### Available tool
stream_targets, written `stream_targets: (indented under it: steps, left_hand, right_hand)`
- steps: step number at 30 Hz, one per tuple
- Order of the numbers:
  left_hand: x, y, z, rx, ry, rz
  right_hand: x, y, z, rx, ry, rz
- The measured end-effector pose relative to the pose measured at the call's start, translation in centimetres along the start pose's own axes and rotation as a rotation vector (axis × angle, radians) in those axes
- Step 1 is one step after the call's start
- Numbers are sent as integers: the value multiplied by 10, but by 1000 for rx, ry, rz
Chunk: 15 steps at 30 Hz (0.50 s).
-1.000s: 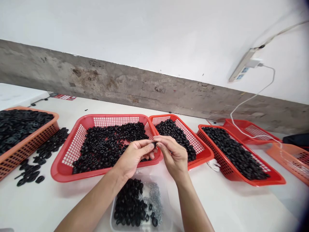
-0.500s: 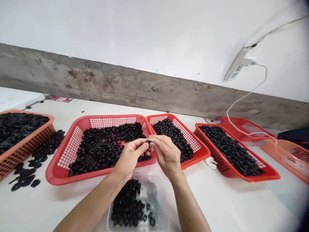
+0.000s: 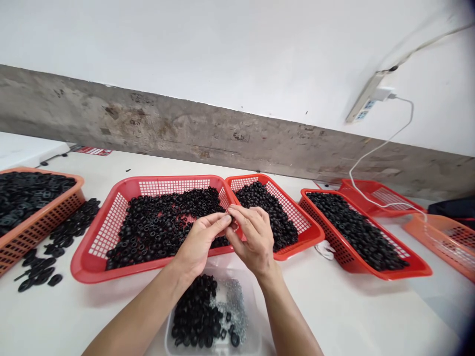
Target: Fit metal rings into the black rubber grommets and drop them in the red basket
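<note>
My left hand (image 3: 200, 240) and my right hand (image 3: 254, 237) meet fingertip to fingertip over the near edge of two red baskets. Between them is a small black part (image 3: 233, 223), mostly hidden by the fingers. Both hands are closed in a pinch on it. Behind my left hand stands a red basket (image 3: 85, 264) of small black rings and round pieces. A second red basket (image 3: 304, 240) with black round pieces lies behind my right hand. Below my wrists sits a clear plastic tub (image 3: 256, 316) holding black round parts (image 3: 196, 316) and tiny silvery pieces (image 3: 237, 306).
An orange basket (image 3: 44, 222) of black parts stands left, with loose black pieces (image 3: 40, 269) beside it. Another filled red basket (image 3: 347, 252) is on the right. A white cable (image 3: 352, 175) hangs from a power strip (image 3: 365, 99) towards an orange basket (image 3: 445, 247).
My right hand's fingers have shifted and curled slightly around the small black part. My left hand stays nearly in place, and the baskets and tub are unchanged.
</note>
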<state>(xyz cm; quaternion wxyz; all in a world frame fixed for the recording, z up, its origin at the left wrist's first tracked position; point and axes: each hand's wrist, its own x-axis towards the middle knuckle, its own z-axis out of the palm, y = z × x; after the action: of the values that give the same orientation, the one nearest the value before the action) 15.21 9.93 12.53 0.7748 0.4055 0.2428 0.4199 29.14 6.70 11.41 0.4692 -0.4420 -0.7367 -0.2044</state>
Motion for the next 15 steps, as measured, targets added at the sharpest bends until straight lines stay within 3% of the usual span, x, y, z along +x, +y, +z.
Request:
stream_targets:
  steps: [7, 15]
  left_hand:
    - [-1, -3, -1, 73, 6, 70]
    - [1, 4, -5, 175, -92, 49]
  right_hand:
    - [4, -10, -5, -107, -80, 46]
    - [4, -6, -9, -141, -35, 6]
